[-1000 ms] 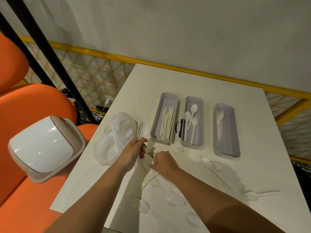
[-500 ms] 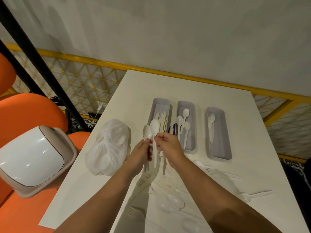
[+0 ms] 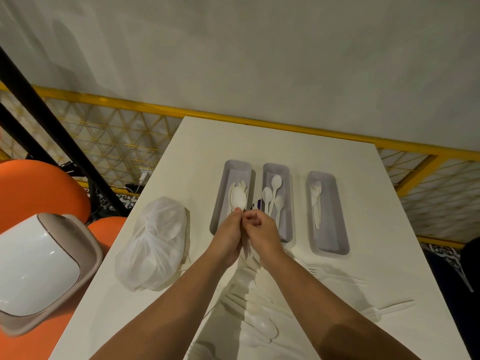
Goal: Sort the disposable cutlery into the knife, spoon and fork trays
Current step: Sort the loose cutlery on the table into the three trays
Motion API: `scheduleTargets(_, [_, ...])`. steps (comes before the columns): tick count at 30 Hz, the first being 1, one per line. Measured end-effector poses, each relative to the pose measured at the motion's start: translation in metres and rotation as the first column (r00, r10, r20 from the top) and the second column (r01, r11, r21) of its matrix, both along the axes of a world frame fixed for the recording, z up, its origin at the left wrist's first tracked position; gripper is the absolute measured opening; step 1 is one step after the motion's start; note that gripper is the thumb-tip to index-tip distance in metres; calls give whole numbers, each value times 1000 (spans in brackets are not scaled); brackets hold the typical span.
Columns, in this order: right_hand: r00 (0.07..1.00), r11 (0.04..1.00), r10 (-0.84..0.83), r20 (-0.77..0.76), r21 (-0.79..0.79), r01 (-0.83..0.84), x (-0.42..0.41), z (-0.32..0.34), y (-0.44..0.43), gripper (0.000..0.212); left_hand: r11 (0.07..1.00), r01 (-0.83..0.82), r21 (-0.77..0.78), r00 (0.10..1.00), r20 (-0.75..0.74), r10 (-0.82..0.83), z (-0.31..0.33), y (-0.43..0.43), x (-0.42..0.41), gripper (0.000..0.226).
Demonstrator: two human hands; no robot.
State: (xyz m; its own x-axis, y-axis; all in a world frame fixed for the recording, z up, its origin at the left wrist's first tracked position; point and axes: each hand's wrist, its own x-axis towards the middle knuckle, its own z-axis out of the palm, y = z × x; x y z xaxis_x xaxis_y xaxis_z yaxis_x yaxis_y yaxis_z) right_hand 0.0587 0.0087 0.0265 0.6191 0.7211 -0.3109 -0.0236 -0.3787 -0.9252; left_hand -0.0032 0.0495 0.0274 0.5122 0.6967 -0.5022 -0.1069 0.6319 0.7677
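Note:
Three grey trays stand side by side on the white table [image 3: 363,193]: the knife tray [image 3: 223,193] on the left, the spoon tray [image 3: 285,229] in the middle, the fork tray [image 3: 335,229] on the right. My left hand [image 3: 227,236] grips white spoons [image 3: 238,199] by their handles, bowls up, in front of the knife tray. My right hand [image 3: 262,231] is pressed against the left and pinches the same handles. Loose white spoons [image 3: 262,326] and forks [image 3: 324,272] lie on the table under my forearms.
A white plastic bag [image 3: 155,242] lies left of my hands. A white swing-lid bin [image 3: 36,263] sits on an orange seat [image 3: 33,193] beyond the table's left edge. A yellow railing [image 3: 130,102] runs behind the table. A further fork [image 3: 389,307] lies near the right edge.
My right hand lifted a spoon from the table and brought it to the left hand's spoon. Both hands now hold the spoons together, nearer the trays.

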Motion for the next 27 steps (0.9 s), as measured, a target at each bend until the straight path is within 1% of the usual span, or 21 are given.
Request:
scheduleTargets(3, [997, 997, 75, 9, 1, -75, 6, -1, 0, 22, 998, -47, -47, 999, -1, 47, 3, 5, 17, 35])
scheduleTargets(6, [990, 993, 119, 76, -14, -118, 20, 1, 2, 34, 999, -18, -50, 1000, 6, 18, 3, 10, 30, 39])
scheduleTargets(8, [990, 992, 126, 64, 1, -126, 30, 3, 5, 37, 1000, 22, -20, 1000, 15, -22, 3, 14, 37, 35])
scheduleTargets(10, [991, 993, 115, 63, 32, -117, 41, 4, 7, 36, 995, 78, 66, 996, -53, -74, -1, 21, 42, 38])
scheduleTargets(12, [989, 996, 72, 132, 34, -77, 56, 1, 12, 31, 967, 158, 202, 974, -192, -119, -4, 26, 45, 38])
scheduleTargets(13, [983, 999, 45, 180, 7, -47, 65, -2, 15, 30, 938, 203, 279, 954, -272, -126, -5, 28, 46, 34])
scheduleTargets(14, [972, 999, 22, 233, -33, -15, 73, -5, 19, 31, 887, 264, 378, 923, -367, -118, -9, 31, 46, 30])
scheduleTargets(15, [959, 997, 11, 284, -77, 12, 81, -10, 23, 33, 795, 355, 492, 872, -480, -92, -13, 35, 47, 28])
scheduleTargets(16, [945, 992, 7, 326, -119, 34, 88, -15, 27, 34, 656, 481, 582, 795, -604, -47, -19, 40, 47, 29])
scheduleTargets(17, [935, 987, 1, 354, -153, 56, 93, -19, 31, 34, 507, 610, 609, 709, -705, -6, -25, 44, 48, 30])
scheduleTargets(18, [929, 980, -3, 371, -183, 76, 97, -24, 36, 33, 382, 716, 584, 625, -781, 22, -31, 47, 47, 32])
scheduleTargets(19, [922, 975, -4, 386, -205, 90, 100, -29, 39, 31, 291, 795, 532, 549, -835, 27, -36, 48, 47, 34])
scheduleTargets(20, [916, 969, 0, 400, -226, 98, 100, -33, 42, 30, 222, 847, 482, 491, -871, 18, -41, 49, 46, 38])
scheduleTargets(21, [909, 966, 0, 416, -234, 107, 101, -38, 45, 28, 165, 882, 441, 445, -895, 9, -45, 49, 45, 42])
scheduleTargets(23, [896, 962, 12, 443, -250, 111, 102, -45, 51, 26, 73, 918, 389, 388, -921, 28, -52, 48, 43, 46])
scheduleTargets(25, [890, 955, 33, 455, -276, 106, 104, -48, 58, 26, 21, 936, 352, 351, -935, 55, -55, 48, 41, 48])
scheduleTargets(27, [866, 940, 110, 488, -334, 69, 109, -48, 66, 28, -9, 941, 338, 337, -938, 77, -58, 49, 40, 49])
